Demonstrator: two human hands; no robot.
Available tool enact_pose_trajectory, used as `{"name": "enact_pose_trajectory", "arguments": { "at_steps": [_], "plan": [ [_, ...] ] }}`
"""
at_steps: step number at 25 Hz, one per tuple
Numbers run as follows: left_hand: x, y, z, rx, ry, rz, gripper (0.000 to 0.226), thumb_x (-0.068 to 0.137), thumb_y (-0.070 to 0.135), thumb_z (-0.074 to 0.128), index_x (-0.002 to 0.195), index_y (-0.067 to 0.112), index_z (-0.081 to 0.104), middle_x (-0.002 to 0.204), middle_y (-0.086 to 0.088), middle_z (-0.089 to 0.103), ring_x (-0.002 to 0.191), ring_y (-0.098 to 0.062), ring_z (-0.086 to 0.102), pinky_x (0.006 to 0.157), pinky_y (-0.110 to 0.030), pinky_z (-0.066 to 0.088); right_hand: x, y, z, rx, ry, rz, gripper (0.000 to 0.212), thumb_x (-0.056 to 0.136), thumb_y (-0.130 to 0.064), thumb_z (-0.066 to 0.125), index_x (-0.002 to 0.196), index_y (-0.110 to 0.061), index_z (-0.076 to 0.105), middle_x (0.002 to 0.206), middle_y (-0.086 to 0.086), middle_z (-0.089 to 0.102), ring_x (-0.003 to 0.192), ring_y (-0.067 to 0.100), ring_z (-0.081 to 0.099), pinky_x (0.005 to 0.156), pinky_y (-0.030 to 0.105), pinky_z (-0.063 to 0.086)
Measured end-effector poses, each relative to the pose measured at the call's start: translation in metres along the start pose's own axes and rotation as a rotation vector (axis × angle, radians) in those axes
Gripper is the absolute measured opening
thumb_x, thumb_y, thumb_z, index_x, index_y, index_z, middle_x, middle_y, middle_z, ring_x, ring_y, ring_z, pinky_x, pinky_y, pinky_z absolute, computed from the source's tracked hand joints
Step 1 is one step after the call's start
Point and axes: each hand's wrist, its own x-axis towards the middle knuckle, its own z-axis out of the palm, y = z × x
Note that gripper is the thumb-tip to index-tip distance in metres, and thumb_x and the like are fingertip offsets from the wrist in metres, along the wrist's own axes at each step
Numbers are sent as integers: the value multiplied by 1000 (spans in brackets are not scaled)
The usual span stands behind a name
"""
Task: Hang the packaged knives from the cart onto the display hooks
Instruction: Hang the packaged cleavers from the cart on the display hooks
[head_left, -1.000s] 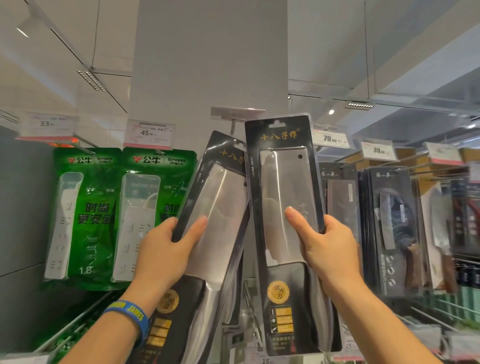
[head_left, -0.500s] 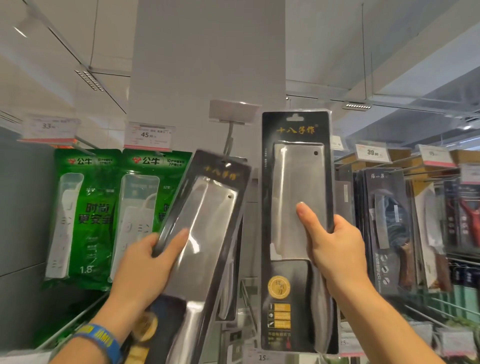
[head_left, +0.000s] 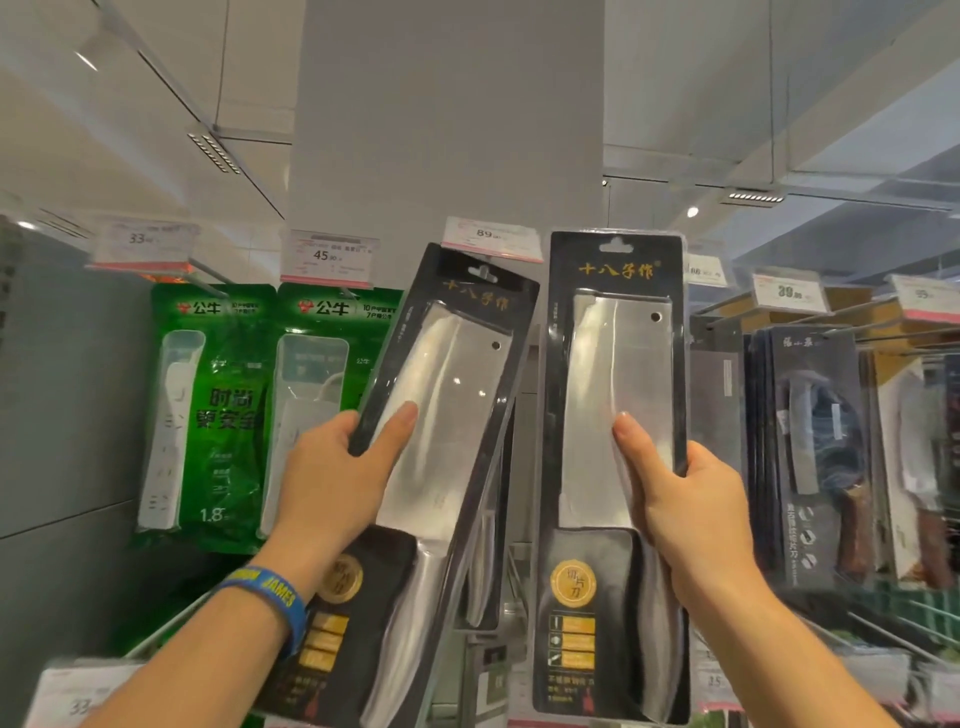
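Note:
Two packaged cleavers in black blister cards are held up before the display. My left hand (head_left: 332, 483) grips the left packaged knife (head_left: 447, 415), which tilts to the right, its hang hole just under the price tag marked 89 (head_left: 491, 239) at the tip of a display hook. My right hand (head_left: 685, 499) grips the right packaged knife (head_left: 618, 395), which stands upright beside it. The hook's rod is hidden behind the packages. Another knife package hangs behind them, mostly covered.
Green power strip packages (head_left: 213, 410) hang at the left under tags marked 33 and 45 (head_left: 330, 257). More packaged knives (head_left: 815, 441) hang on hooks at the right. A grey pillar (head_left: 447, 104) rises behind. Wire shelving runs below.
My left hand has lifted its tilted package up toward the hook's price tag. The right package has stayed upright, with my right hand low on its blade window.

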Motion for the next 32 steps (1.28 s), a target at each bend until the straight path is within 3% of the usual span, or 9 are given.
{"name": "enact_pose_trajectory", "arguments": {
  "at_steps": [2,5,9,13,16,21,25,29,32],
  "plan": [
    [0,-1,3,-9,-12,-17,54,76,75,57,76,23,69,70,19,71,61,2,65,46,-12,43,-5,2,0,-19,21,-34,82,67,-83,64,74,-2,64,62,5,66,57,21,59,56,39,50],
    [2,-3,7,-11,-12,-28,59,74,79,56,75,21,69,70,16,71,61,-1,65,47,-14,44,-15,13,-2,-79,45,-60,93,70,-84,61,77,9,56,70,25,62,63,40,54,60,48,48],
    [2,-2,16,97,-43,24,74,72,86,50,71,13,62,63,-8,64,59,-23,61,57,-43,48,-25,16,-5,-126,3,-67,105,61,-95,57,75,8,53,70,27,58,65,43,52,64,52,50],
    [-1,-3,18,108,-40,22,70,71,88,49,62,18,46,55,-3,46,49,-16,43,52,-36,37,-18,11,-4,-121,-76,-53,104,60,-94,59,81,8,61,75,24,64,59,29,53,66,52,53],
    [3,-8,15,45,-34,-20,75,73,84,52,71,9,60,63,-12,62,57,-23,58,58,-41,46,-7,7,-6,-115,-49,-80,96,64,-89,62,80,5,63,74,23,66,60,32,56,64,52,53],
    [0,-10,13,-29,-3,-76,55,77,76,55,78,23,70,72,17,72,64,0,65,58,-28,47,7,-9,-6,-111,-30,-128,100,61,-91,61,79,8,58,74,27,62,57,24,50,62,53,51],
    [5,-11,7,47,4,-54,64,75,78,54,73,15,67,66,5,69,58,-8,62,51,-25,46,13,-10,-4,-108,-55,-117,104,60,-92,61,89,8,64,84,27,68,77,45,64,70,56,54],
    [8,-8,8,35,-24,-47,71,71,85,54,73,15,67,66,1,70,59,-13,65,58,-41,53,10,-8,1,-66,-83,-67,105,59,-91,64,93,8,65,89,26,70,86,47,65,73,58,55],
    [12,-9,13,14,-73,-96,70,70,85,55,82,18,71,75,0,74,70,-19,70,72,-48,57,10,-9,4,-74,-64,-65,98,57,-93,60,77,3,59,69,18,65,64,41,57,59,48,50]
  ]
}}
